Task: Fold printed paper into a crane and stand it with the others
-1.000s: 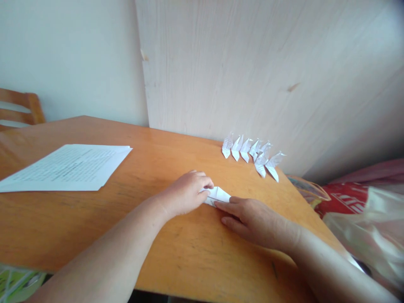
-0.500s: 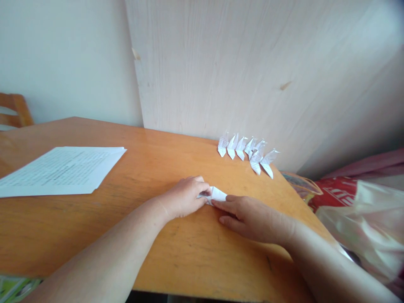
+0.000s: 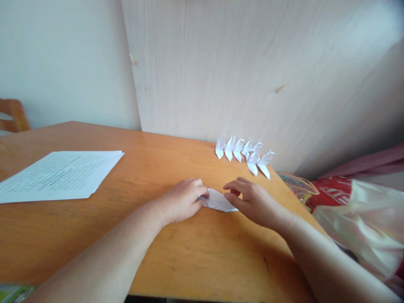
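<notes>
A small folded piece of white paper point(image 3: 221, 201) with faint print lies on the table in front of me. My left hand point(image 3: 187, 198) is closed on its left end, the fingers and thumb pinching the edge. Over the right end hovers my right hand point(image 3: 252, 200), its fingers curved and apart from the thumb. Whether the thumb touches the paper I cannot tell. Beyond my hands, several folded paper figures point(image 3: 237, 150) with pointed, upright tips stand in a row near the table's back edge.
Printed sheets point(image 3: 63, 174) lie stacked on the left of the wooden table point(image 3: 189, 256). A pale board point(image 3: 202, 71) rises behind it. Off the right edge are a red bag point(image 3: 331, 193) and whitish plastic point(image 3: 362, 227). A wooden chair point(image 3: 14, 115) stands at far left.
My right hand has lifted off the paper and its fingers have curled. More of the paper's right part now shows, lying wider. My left hand keeps its hold. The view has shifted slightly.
</notes>
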The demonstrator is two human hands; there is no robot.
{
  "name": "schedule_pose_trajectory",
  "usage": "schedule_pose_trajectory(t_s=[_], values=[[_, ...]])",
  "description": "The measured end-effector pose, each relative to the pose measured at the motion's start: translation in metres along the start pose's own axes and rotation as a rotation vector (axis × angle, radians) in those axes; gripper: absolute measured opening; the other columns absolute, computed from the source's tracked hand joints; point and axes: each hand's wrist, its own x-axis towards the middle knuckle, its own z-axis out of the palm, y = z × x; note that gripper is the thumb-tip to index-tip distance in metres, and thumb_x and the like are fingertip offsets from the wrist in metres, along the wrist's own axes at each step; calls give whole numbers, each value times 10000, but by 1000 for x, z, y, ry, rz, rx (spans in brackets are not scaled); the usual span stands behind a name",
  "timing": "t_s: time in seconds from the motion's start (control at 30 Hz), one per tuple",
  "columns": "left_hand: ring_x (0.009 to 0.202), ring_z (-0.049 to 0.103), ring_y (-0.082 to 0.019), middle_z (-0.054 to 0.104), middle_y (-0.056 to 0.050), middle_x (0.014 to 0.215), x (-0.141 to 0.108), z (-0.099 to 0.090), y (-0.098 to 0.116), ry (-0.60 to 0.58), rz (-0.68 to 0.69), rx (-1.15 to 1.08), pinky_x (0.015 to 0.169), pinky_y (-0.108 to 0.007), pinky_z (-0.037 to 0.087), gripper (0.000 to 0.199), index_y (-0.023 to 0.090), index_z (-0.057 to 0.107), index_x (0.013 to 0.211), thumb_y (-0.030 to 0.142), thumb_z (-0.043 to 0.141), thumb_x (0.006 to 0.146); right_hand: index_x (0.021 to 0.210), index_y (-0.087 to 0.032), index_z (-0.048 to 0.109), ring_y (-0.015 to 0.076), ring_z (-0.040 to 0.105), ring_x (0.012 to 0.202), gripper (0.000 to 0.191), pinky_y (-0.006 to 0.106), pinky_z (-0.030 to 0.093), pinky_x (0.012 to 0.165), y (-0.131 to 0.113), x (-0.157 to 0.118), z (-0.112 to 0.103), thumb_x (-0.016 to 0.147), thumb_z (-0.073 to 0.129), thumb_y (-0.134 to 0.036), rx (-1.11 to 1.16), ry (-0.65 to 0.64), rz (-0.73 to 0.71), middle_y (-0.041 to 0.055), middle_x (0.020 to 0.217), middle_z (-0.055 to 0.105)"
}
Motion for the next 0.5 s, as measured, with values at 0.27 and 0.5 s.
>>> schedule_pose_trajectory(t_s=[0.27,0.5], values=[[961,569,-235,610,-42,946,0,0,1,49,52,141,843,-356,443,124,256,700,962,226,620,873,1126,-187,683,165,606,787,261,282,448,715,-5,0,10,918,525,-201,78,-114,-22,53,920,671],[993,578,-235,632,-55,1014,3,2,-2,146,8,119,860,-352,454,216,236,659,1022,121,572,860,895,-186,683,137,558,693,173,258,394,622,-20,-4,12,918,513,-205,148,-220,-39,6,798,646]])
